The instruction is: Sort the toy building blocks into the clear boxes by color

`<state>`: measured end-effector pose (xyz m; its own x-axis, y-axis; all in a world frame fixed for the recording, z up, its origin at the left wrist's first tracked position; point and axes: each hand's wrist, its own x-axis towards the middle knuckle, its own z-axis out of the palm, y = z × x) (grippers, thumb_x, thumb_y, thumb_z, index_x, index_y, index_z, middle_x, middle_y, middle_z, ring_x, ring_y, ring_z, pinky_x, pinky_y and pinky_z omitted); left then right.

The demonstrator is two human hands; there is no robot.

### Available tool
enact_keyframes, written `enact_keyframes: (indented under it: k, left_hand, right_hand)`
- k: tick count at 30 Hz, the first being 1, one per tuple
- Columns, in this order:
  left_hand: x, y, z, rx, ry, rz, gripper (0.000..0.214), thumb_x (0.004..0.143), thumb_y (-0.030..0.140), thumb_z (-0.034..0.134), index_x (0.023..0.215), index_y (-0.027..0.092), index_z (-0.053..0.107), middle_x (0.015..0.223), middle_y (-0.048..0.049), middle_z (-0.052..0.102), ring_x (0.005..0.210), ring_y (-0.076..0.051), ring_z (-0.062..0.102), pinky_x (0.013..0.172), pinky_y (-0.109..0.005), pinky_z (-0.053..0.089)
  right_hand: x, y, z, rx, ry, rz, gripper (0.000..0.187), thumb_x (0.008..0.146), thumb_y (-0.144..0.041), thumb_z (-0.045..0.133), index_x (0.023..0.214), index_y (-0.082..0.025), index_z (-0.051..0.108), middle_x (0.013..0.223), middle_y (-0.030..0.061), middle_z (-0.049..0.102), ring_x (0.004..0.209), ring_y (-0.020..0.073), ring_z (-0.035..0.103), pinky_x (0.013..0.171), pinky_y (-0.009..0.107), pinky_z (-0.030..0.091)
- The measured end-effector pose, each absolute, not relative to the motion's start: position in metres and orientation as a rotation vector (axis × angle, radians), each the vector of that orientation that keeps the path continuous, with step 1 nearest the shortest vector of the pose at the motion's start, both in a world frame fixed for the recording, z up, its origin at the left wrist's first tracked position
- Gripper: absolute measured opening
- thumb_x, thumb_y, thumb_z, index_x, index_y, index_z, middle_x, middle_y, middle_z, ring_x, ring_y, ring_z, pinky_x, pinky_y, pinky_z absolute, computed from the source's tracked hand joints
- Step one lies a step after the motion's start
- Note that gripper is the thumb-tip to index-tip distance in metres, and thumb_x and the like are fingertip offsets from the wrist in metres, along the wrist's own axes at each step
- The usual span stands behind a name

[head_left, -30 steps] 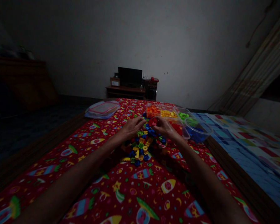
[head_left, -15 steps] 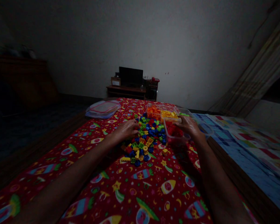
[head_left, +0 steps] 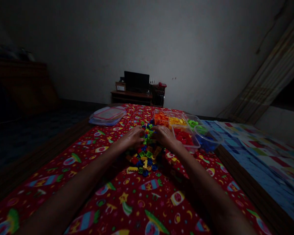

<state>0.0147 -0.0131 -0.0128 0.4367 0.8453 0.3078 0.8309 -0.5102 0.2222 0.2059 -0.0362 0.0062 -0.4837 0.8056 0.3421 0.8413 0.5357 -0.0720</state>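
Observation:
A pile of small plastic bricks (head_left: 146,157) in blue, yellow, green and red lies on the red patterned cloth (head_left: 137,199). My left hand (head_left: 133,137) rests on the pile's far left side with its fingers curled down into the bricks. My right hand (head_left: 165,134) sits on the far right side, fingers also bent onto the bricks, close to the left hand's fingertips. The dim light hides what either hand pinches. A clear tub of red bricks (head_left: 185,137) stands just right of my right hand.
Behind the pile stand clear tubs of orange bricks (head_left: 160,117), yellow bricks (head_left: 177,120) and green bricks (head_left: 193,123), and a bowl of blue bricks (head_left: 208,139). Stacked lids (head_left: 107,115) lie at the far left. A checked mat (head_left: 259,153) lies to the right.
My right hand went from the pile to the tub of red bricks and has come back to the pile. My left hand stayed on the pile, shifting slightly.

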Motion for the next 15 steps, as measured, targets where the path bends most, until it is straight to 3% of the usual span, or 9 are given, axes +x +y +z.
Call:
enact_keyframes:
  k: [5, 15]
  left_hand:
    - [0.005, -0.008, 0.0, 2.573, 1.571, 0.691, 0.019, 0.064, 0.029, 0.067, 0.08, 0.02, 0.068, 0.087, -0.0041, 0.066, 0.085, -0.022, 0.061, 0.077, -0.029, 0.049]
    - [0.004, -0.009, 0.004, 2.244, 1.518, 0.891, 0.029, 0.067, 0.036, 0.064, 0.088, 0.017, 0.068, 0.08, -0.0039, 0.071, 0.071, -0.019, 0.064, 0.063, -0.026, 0.05]
  right_hand:
    - [0.186, -0.013, -0.006, -1.38, -2.562, -0.1, 0.033, 0.083, -0.011, 0.044, 0.109, -0.016, 0.065, 0.098, 0.012, 0.067, 0.093, 0.0188, 0.059, 0.075, 0.025, 0.04]
    - [0.208, -0.013, -0.016, -1.254, -2.238, 0.244, 0.038, 0.075, -0.013, 0.058, 0.112, -0.014, 0.065, 0.103, 0.0096, 0.068, 0.092, 0.0193, 0.061, 0.081, 0.027, 0.044]
